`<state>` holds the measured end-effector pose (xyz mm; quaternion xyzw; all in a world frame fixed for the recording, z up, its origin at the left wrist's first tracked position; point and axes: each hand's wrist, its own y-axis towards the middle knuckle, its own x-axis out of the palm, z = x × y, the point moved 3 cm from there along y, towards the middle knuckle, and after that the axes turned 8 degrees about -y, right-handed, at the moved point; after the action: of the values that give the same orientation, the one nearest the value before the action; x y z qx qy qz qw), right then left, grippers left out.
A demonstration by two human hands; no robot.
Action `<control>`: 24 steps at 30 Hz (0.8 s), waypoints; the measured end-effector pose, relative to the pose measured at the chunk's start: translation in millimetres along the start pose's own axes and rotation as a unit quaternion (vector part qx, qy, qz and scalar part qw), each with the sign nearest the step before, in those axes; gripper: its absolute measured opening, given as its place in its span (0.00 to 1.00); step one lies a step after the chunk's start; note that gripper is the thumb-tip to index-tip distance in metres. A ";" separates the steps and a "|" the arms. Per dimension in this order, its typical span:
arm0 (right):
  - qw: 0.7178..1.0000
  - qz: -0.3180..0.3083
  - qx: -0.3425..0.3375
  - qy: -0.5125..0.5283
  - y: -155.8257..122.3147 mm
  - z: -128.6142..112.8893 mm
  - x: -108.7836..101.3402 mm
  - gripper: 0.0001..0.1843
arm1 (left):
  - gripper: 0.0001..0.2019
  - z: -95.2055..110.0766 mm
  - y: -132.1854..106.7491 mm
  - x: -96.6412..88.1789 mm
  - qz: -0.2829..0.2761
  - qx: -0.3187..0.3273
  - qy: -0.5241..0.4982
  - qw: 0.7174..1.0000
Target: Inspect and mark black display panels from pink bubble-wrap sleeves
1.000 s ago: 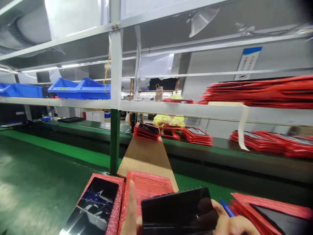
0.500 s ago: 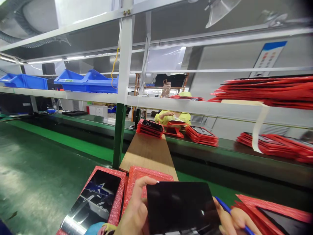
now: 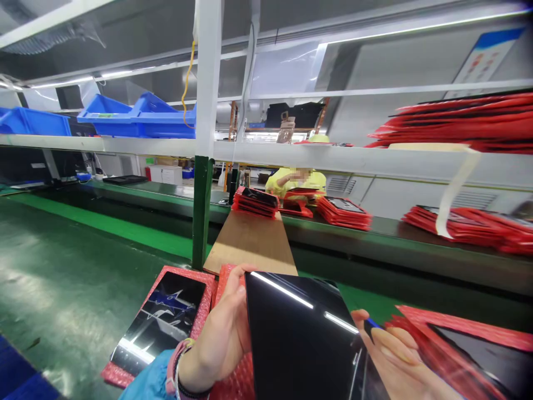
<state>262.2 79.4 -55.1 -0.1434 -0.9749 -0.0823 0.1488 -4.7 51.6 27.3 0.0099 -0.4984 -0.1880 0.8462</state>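
Observation:
A black glossy panel (image 3: 302,339) is held up between both hands near the bottom centre. My left hand (image 3: 220,336) grips its left edge, thumb on top. Its right edge rests in my right hand (image 3: 389,353), which also holds a blue pen (image 3: 372,323) between the fingers. Under the panel lies a red bubble-wrap sleeve (image 3: 235,383). Left of it, another black panel (image 3: 160,325) rests on its own red sleeve on the green table.
A red sleeve with a dark panel (image 3: 466,350) lies at the right. A brown board (image 3: 250,241) bridges to the far bench, where red stacks (image 3: 343,212) sit. A person in yellow (image 3: 295,180) works opposite. A green-white post (image 3: 202,183) stands ahead; blue bins (image 3: 137,116) on the shelf.
The black panel has been lifted and tilted toward me, and more of my left hand and wrist now shows. The view has dipped slightly downward.

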 end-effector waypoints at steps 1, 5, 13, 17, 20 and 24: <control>1.000 -0.001 0.021 0.011 0.2 -4.3 4.2 0.11 | 0.10 0.1 0.6 -0.3 0.001 -0.001 -0.002 1.000; 0.998 0.032 0.045 -0.003 -7.2 -20.1 26.0 0.18 | 0.10 0.8 1.3 -2.7 0.009 -0.006 0.003 1.000; 0.997 0.013 0.045 -0.065 -29.4 -30.1 71.1 0.32 | 0.17 1.7 6.7 -8.0 0.021 0.018 0.039 0.999; 0.994 -0.006 0.063 -0.090 -15.6 -14.9 76.0 0.33 | 0.31 8.8 12.2 -20.2 0.037 0.002 0.112 0.993; 0.994 0.017 0.057 -0.087 6.6 1.5 77.9 0.31 | 0.36 26.6 18.6 -47.8 0.099 -0.007 0.267 0.959; 0.996 -0.006 0.029 -0.081 35.8 28.3 87.8 0.19 | 0.16 50.5 21.2 -90.6 0.195 -0.022 0.387 0.901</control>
<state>185.3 141.5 -50.0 -0.1393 -0.9866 -0.0426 0.0732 -80.1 109.7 -19.1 -0.0340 -0.1190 -0.0110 0.9923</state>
